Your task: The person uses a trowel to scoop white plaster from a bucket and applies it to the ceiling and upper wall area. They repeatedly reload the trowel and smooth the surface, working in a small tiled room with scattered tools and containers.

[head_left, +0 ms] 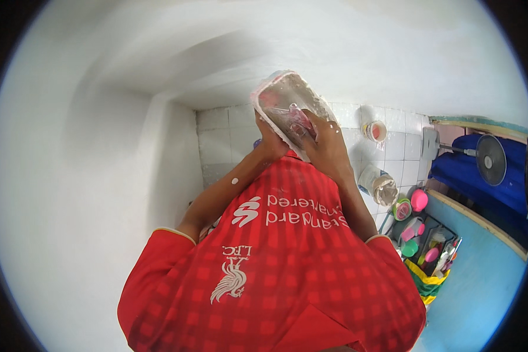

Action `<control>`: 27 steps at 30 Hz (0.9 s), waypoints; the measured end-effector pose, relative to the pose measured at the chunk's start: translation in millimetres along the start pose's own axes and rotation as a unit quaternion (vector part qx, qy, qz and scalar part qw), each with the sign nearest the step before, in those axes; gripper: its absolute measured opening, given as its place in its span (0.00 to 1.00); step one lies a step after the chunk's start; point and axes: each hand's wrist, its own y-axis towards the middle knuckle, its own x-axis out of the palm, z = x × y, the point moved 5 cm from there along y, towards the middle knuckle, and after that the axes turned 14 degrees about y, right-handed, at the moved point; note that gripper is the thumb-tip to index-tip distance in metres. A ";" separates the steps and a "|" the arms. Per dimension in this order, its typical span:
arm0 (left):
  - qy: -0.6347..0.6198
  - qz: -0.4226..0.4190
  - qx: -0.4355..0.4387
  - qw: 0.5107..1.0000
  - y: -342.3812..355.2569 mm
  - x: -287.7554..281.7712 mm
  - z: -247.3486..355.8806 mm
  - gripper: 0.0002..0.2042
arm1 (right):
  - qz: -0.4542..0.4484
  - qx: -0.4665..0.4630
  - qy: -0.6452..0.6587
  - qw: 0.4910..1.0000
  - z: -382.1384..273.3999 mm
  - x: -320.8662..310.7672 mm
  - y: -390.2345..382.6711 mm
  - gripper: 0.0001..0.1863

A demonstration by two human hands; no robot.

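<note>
I hold a clear plastic container (287, 100) with a white rim up in front of my chest, tilted, wet and soapy inside. My left hand (271, 142) grips its lower left edge from underneath. My right hand (325, 146) presses on its inner face, with something pink under the fingers; I cannot tell what it is. My red checked shirt (276, 276) fills the lower middle of the view.
A white tiled counter (387, 146) lies beyond, with a small jar (375, 130) and a larger clear jar (380, 185) on it. A black rack (428, 246) holds pink and green items at the right. A fan (488, 159) stands before blue cloth. White walls at the left.
</note>
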 end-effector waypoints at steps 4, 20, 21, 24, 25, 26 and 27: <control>-0.137 0.060 -0.023 0.988 0.1 -15.7 -1.1 0.33 | -0.070 0.230 0.178 0.954 -13.4 -9.7 19.1 0.23; -0.233 0.108 0.083 0.963 -15.0 -92.3 57.1 0.26 | -0.162 0.009 0.022 0.987 -54.6 81.7 66.8 0.22; -0.210 0.119 0.079 0.967 -15.8 -101.0 66.8 0.26 | -0.166 0.020 0.029 0.986 -62.7 86.4 70.3 0.22; -0.134 0.180 0.045 0.974 -25.3 -125.2 107.0 0.28 | -0.130 0.121 0.140 0.974 -75.8 112.1 83.5 0.20; -0.116 0.193 0.041 0.974 -30.2 -133.1 119.8 0.27 | -0.110 0.164 0.189 0.962 -76.7 119.8 85.5 0.19; -0.115 0.181 0.063 0.975 -35.1 -140.9 132.6 0.23 | -0.099 0.098 0.134 0.981 -86.3 131.8 88.7 0.18; -0.064 0.174 0.103 0.977 -37.9 -151.5 143.6 0.20 | -0.086 0.031 0.079 0.993 -95.2 149.6 89.5 0.17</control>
